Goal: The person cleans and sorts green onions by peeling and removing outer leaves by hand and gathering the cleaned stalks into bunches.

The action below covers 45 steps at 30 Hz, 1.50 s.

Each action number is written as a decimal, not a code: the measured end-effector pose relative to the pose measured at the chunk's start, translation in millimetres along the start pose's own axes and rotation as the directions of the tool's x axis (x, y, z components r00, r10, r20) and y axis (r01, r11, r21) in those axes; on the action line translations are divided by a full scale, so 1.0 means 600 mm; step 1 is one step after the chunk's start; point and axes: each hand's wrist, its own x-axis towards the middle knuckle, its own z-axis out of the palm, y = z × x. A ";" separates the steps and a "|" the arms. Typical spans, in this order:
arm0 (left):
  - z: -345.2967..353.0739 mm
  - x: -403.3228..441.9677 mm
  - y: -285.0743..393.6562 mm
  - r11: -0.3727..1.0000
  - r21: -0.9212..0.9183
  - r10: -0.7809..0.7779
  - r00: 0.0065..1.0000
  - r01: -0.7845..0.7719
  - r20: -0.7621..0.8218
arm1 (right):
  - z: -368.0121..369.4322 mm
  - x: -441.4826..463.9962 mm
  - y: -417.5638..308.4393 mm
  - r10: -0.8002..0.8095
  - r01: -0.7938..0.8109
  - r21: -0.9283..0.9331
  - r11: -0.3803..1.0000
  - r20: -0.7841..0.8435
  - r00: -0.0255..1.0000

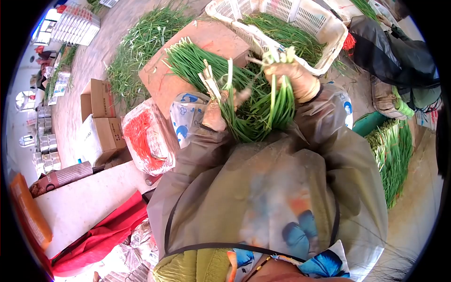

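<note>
My left hand [215, 115] is closed around some garlic chives, their pale stem ends sticking up past the fingers. Slightly higher and to the right, my right hand [295, 79] grips another bunch of chives [282, 105], white ends up and green leaves hanging down. Between the hands, over my lap, lies a loose tangle of green leaves [251, 120]. A neat pile of chives [192, 58] rests on a brown board [159, 70] just beyond my left hand. Part of my left fingers is blurred.
A white plastic crate [322, 21] with chives inside stands beyond my right hand. Loose chives [141, 47] cover the floor at upper left. Red ties [145, 141] lie on a wrapped pack at left, near a cardboard box [105, 131]. Bundled chives [392, 160] stand at right, below a person's dark clothing [385, 51].
</note>
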 end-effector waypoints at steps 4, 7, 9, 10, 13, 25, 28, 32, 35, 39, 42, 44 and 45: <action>-0.008 0.007 -0.003 0.997 -0.078 -0.018 1.000 0.018 -0.007 | -0.071 0.046 0.012 -0.135 -0.045 -0.735 0.677 -0.184 0.974; 0.014 0.006 -0.002 0.993 0.033 0.118 0.992 -0.116 -0.054 | -0.093 0.062 0.046 -0.328 -0.208 -0.885 0.416 -0.360 0.873; 0.034 -0.003 -0.001 0.981 0.100 0.177 0.981 -0.168 -0.083 | -0.096 0.061 0.065 -0.333 -0.049 -0.685 0.727 -0.414 0.847; 0.043 -0.011 -0.001 0.963 0.171 0.226 0.968 -0.206 -0.108 | -0.068 0.053 0.070 -0.335 0.082 -0.519 0.851 -0.415 0.846; 0.051 -0.001 -0.007 0.970 0.181 0.180 0.979 -0.162 -0.093 | 0.000 0.043 0.082 -0.234 0.148 -0.371 0.917 -0.196 0.952; 0.037 -0.006 0.019 0.958 -0.168 0.242 0.969 -0.232 0.040 | -0.010 0.055 0.086 0.000 -0.053 -0.758 0.651 -0.070 0.998; 0.073 -0.028 0.033 0.883 0.125 0.450 0.892 -0.451 0.039 | -0.012 0.038 0.078 0.059 -0.059 -0.596 0.801 -0.019 0.998; 0.161 -0.070 0.076 0.602 0.487 0.638 0.748 -0.633 0.183 | 0.013 0.022 0.060 0.207 -0.102 -0.535 0.839 0.141 0.968; 0.097 -0.016 0.050 0.995 -0.088 0.077 0.956 -0.055 0.283 | 0.023 0.028 0.075 0.310 -0.183 -0.457 0.871 0.221 0.925; 0.044 0.018 0.010 0.992 0.062 0.101 0.984 -0.111 0.147 | 0.042 0.007 0.047 0.276 -0.148 -0.425 0.893 0.259 0.926; 0.025 0.015 0.015 0.993 0.083 0.081 0.994 -0.087 0.074 | 0.009 -0.011 0.009 0.090 -0.020 -0.378 0.925 0.170 0.981; 0.030 0.009 0.015 0.992 0.013 0.121 0.978 -0.125 0.168 | -0.008 -0.004 -0.009 -0.064 0.124 -0.447 0.886 0.148 0.987; 0.035 0.007 0.017 0.994 0.008 0.105 0.969 -0.109 0.223 | -0.015 0.005 0.001 -0.161 0.192 -0.418 0.888 0.110 0.981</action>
